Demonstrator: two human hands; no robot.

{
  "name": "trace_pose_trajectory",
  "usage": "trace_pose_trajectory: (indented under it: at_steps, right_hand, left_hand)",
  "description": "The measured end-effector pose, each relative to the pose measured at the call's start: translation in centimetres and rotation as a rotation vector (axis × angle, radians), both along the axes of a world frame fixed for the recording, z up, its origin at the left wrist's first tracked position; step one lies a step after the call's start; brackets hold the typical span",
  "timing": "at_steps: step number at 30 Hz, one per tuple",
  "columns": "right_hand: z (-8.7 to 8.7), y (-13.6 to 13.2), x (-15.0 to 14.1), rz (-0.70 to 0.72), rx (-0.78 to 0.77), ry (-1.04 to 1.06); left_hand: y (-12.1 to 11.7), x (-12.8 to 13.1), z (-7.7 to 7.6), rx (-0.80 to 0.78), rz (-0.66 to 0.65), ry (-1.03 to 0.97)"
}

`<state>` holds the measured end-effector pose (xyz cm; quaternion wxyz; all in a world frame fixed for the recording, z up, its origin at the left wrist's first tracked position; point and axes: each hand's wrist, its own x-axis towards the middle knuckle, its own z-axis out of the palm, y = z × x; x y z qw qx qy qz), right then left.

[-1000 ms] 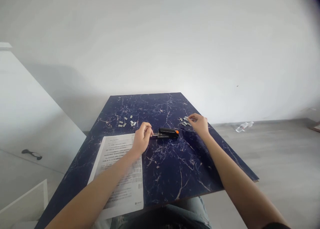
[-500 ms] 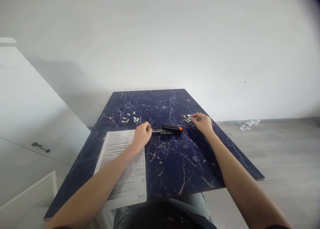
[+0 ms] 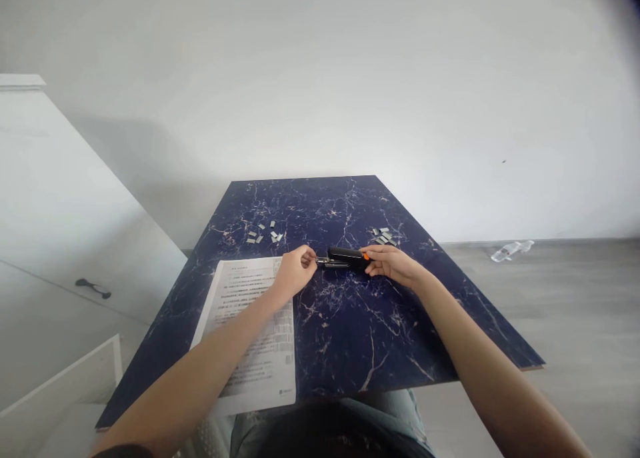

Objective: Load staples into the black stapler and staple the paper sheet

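Observation:
A black stapler (image 3: 345, 256) with an orange end lies in the middle of the dark blue marbled table (image 3: 350, 325). Its metal staple tray sticks out to the left. My left hand (image 3: 296, 273) pinches the tip of that tray, fingers closed. My right hand (image 3: 393, 263) is closed around the stapler's orange right end. A small heap of staple strips (image 3: 383, 237) lies just behind my right hand. Another scatter of staple strips (image 3: 265, 235) lies at the back left.
A printed sheet of paper (image 3: 253, 331) lies under my left forearm at the table's front left. White cabinets (image 3: 55, 245) stand to the left. A plastic bottle (image 3: 511, 250) lies on the grey floor by the wall at right.
My right hand left the staple heap at the back right and came down onto the stapler's orange end. My left hand kept its pinch on the tray. The camera shifted slightly.

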<state>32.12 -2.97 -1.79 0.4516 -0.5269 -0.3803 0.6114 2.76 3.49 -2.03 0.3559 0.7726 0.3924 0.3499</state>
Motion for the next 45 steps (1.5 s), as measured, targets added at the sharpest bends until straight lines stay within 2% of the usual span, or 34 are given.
trace_pose_trajectory:
  at_steps: [5,12,21,34,45]
  right_hand:
    - [0.1,0.0,-0.3,-0.023,-0.007,0.032]
    - [0.0,0.0,-0.4,-0.037,-0.008,0.040]
    - [-0.3,0.1,-0.1,-0.014,-0.015,0.067]
    - [0.2,0.0,-0.6,-0.024,-0.022,0.047]
    - [0.5,-0.1,-0.9,-0.061,-0.025,0.045]
  left_hand:
    - [-1.2,0.7,0.2,-0.104,-0.115,-0.095]
    - [-1.0,0.5,0.4,-0.270,-0.154,-0.141]
    - [-1.1,0.6,0.5,-0.280,-0.163,-0.142]
    - [-1.0,0.6,0.5,-0.268,-0.168,-0.137]
    - [-1.1,0.7,0.1,-0.242,-0.116,-0.150]
